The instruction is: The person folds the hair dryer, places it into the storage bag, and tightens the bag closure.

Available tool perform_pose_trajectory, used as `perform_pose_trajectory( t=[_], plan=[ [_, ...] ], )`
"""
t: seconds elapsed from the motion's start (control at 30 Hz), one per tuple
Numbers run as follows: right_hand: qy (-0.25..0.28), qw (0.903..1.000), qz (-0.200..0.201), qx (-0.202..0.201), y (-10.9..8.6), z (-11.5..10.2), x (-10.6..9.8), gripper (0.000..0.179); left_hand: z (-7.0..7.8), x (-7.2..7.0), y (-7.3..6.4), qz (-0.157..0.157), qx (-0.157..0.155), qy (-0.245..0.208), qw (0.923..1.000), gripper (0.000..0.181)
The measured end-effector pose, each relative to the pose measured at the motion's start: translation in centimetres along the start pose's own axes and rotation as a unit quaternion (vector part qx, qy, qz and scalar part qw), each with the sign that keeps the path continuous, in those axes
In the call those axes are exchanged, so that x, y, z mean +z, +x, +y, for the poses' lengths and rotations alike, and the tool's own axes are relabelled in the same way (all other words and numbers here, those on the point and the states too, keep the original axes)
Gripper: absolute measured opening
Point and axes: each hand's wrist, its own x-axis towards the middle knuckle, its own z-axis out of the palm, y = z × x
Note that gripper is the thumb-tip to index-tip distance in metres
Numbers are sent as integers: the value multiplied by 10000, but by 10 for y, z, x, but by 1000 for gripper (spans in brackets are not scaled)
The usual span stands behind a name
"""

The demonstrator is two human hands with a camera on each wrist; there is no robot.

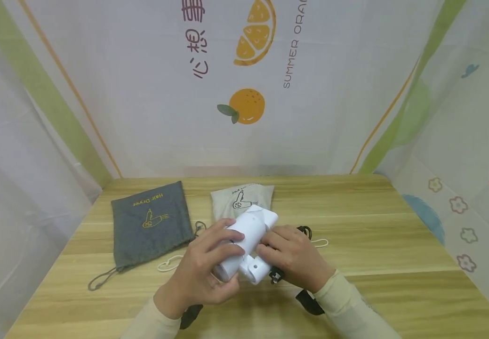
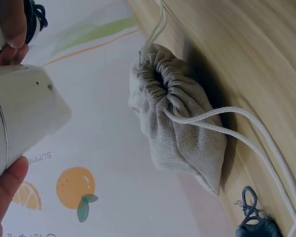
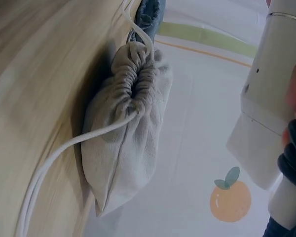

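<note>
A white hair dryer is held up above the table, tilted, in both hands. My left hand grips its barrel, with fingers over the top and the thumb below. At the folding handle, my right hand holds the dryer, its fingers curled beside the black cord. In the right wrist view the bundled cord lies against the handle, and the nozzle is visible. Behind the dryer stands a beige drawstring bag, its gathered mouth facing me in the left wrist view.
To the left lies a flat dark grey drawstring bag printed "Hair Dryer". White drawstrings from the beige bag trail over the wooden table. A printed white curtain encloses the table's back and sides.
</note>
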Motion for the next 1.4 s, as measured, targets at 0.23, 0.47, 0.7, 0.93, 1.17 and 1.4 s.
perform_pose_trajectory(
  t=[0.23, 0.47, 0.7, 0.93, 1.17, 1.4],
  plan=[
    [28, 9999, 41, 123, -4, 3, 0, 19, 0, 0, 2, -20, 140, -13, 9999, 33],
    [168, 9996, 90, 190, -4, 5, -1, 54, 3, 3, 3, 81, 386, -21, 9992, 29],
    [438, 9989, -87, 138, -3, 5, 0, 82, 5, 5, 0, 69, 438, -30, 9990, 30],
    [512, 9984, -192, 156, -1, 4, -1, 82, 0, 2, -1, 38, 468, -246, 9986, 31],
    [469, 9973, -481, 281, -5, 3, 0, 87, -2, 0, -3, -8, 583, -254, 9980, 27],
    [587, 9955, -655, 349, -10, 4, 0, 89, -3, 2, -5, 55, 713, -230, 9972, 24]
  ],
)
